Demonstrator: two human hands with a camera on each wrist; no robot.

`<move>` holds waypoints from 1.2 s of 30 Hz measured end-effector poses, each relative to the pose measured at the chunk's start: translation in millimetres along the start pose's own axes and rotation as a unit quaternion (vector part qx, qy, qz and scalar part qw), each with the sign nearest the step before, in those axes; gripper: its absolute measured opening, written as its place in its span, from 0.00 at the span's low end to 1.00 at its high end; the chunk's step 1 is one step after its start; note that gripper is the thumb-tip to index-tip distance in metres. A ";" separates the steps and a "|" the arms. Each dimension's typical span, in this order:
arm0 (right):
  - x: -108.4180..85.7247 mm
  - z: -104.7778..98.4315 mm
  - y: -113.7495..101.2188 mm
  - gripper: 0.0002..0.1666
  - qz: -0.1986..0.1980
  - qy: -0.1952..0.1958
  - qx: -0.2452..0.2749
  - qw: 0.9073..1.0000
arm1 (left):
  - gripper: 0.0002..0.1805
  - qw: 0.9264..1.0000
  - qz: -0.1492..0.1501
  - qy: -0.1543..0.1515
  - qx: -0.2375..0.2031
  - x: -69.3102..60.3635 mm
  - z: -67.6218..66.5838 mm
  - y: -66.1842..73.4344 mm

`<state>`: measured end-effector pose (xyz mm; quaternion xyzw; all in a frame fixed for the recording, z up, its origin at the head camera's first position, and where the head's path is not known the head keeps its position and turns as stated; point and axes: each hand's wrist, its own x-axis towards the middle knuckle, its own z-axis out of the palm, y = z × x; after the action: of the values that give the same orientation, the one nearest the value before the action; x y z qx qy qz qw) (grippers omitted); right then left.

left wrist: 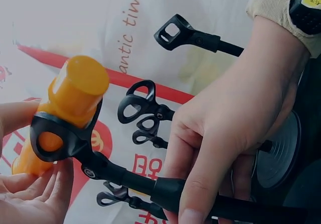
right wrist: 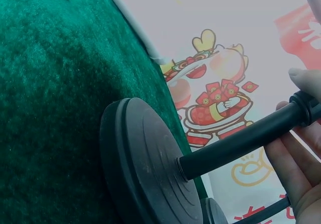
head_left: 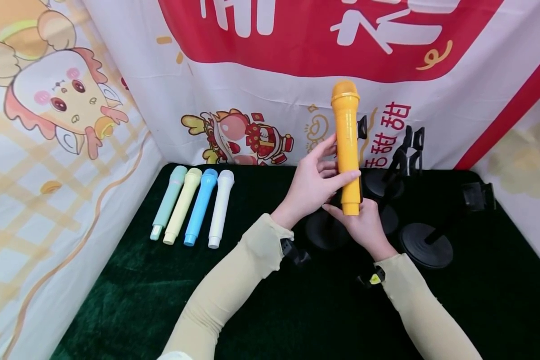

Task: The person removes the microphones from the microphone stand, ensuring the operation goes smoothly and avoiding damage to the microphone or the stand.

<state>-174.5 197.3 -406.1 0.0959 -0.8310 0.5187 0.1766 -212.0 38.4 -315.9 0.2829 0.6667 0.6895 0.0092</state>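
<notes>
A yellow microphone (head_left: 347, 135) stands nearly upright, head up, with my left hand (head_left: 312, 181) holding it between thumb and fingers. In the left wrist view, its lower end sits in the black clip (left wrist: 47, 141) at the top of a microphone stand. My right hand (head_left: 365, 225) grips that stand's pole (right wrist: 241, 141) below the clip. The stand's round black base (right wrist: 163, 169) shows in the right wrist view, on the green cloth. Whether the microphone is seated fully in the clip, I cannot tell.
On the left of the dark green cloth (head_left: 171, 290) lie a mint microphone (head_left: 168, 202), a pale yellow one (head_left: 183, 206), a blue one (head_left: 201, 207) and a white one (head_left: 221, 209). More black stands (head_left: 426, 246) are at the right. A printed curtain (head_left: 261, 90) hangs behind.
</notes>
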 end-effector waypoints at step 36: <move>5.1 4.0 26.2 0.19 -0.007 0.016 0.003 1.000 | 0.44 1.000 0.006 0.005 0.014 -3.8 -0.6 -1.9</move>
<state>-189.0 205.5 -427.3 0.0942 -0.8260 0.5210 0.1934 -209.7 36.6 -319.1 0.2837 0.6748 0.6813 -0.0020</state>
